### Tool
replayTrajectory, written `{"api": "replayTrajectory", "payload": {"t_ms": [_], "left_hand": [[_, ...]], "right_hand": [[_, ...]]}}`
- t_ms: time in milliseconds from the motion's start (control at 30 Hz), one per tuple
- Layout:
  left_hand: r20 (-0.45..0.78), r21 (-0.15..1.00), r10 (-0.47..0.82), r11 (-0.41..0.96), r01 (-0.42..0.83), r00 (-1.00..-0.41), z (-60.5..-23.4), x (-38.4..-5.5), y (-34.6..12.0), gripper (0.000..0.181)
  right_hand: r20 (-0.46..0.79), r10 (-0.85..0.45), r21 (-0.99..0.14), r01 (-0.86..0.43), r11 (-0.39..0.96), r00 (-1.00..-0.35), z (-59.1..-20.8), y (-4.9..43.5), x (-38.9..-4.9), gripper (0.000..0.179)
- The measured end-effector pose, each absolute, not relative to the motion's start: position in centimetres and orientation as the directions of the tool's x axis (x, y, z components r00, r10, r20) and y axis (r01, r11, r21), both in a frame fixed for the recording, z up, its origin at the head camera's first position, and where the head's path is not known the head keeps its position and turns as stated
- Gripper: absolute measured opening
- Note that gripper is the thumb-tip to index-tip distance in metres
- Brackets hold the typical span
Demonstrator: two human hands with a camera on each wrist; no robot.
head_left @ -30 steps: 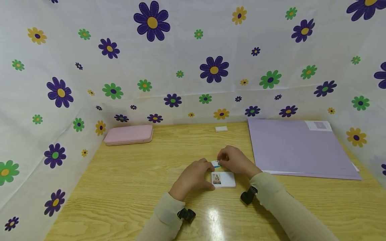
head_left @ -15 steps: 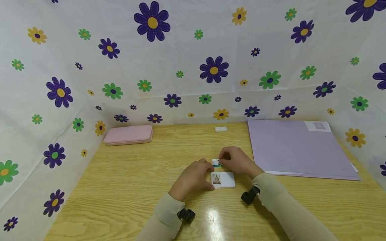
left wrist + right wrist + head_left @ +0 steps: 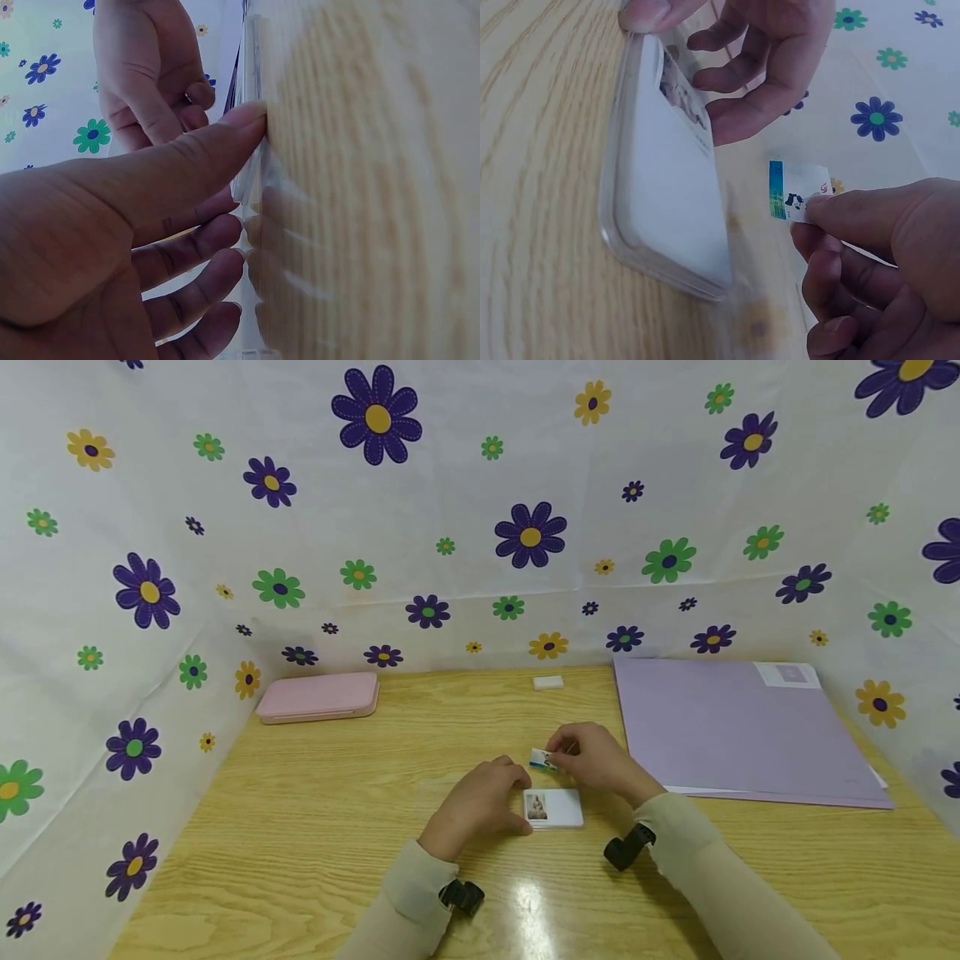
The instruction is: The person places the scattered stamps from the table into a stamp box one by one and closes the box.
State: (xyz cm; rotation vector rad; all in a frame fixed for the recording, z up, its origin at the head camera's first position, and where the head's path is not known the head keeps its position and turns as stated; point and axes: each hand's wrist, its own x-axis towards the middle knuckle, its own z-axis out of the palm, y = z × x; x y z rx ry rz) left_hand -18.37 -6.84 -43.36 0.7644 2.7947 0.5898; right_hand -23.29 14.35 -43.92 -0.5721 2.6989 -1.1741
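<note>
A: What did the right hand (image 3: pixel 597 762) have in it?

B: A small printed piece (image 3: pixel 786 191), pinched between thumb and forefinger, with the other fingers curled below. It was white, with a blue-green band along the edge farthest from the thumb and a little black-and-white figure close to the thumb tip

A: And where exactly was that piece?

B: Just past the far side of a flat white case (image 3: pixel 564 807), near it but apart from it. In the right wrist view it looked tilted. I couldn't tell whether any of it touched the wooden table (image 3: pixel 300 835)

A: Was the left hand (image 3: pixel 477 806) idle, then?

B: No, it was clamped on the left end of the case, thumb at the near edge and fingers at the far one. A small brownish picture (image 3: pixel 536 807) showed on top, right beside those fingers. The hands themselves were apart, though close together

A: What else lay around?

B: A pink case (image 3: pixel 318 696) was at the back left, a small white block (image 3: pixel 547 682) at the back near the middle, and a purple folder (image 3: pixel 742 735) on the right, with a white label (image 3: pixel 787 674) in its far right corner. Flowered cloth (image 3: pixel 465 493) rose behind and at both sides
</note>
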Motion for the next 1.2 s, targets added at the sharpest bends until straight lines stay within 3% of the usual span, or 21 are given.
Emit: {"api": "replayTrajectory", "payload": {"t_ms": [300,700,1200], "left_hand": [[-0.068,0.43,0.52,0.785,0.445,-0.852,-43.5,-18.3,-6.9,0.052],[-0.071,0.441,0.517,0.783,0.438,-0.853,-43.5,-18.3,-6.9,0.051],[-0.068,0.435,0.522,0.782,0.446,-0.85,-43.7,-18.5,-6.9,0.052]], "right_hand": [[0.066,-0.422,-0.742,-0.327,0.585,-0.904,-42.7,15.2,-22.3,0.006],[0.018,-0.441,-0.765,-0.296,0.572,-0.897,-41.6,16.1,-21.2,0.009],[-0.012,-0.487,-0.772,-0.301,0.559,-0.873,-43.1,17.2,-20.4,0.007]]}}
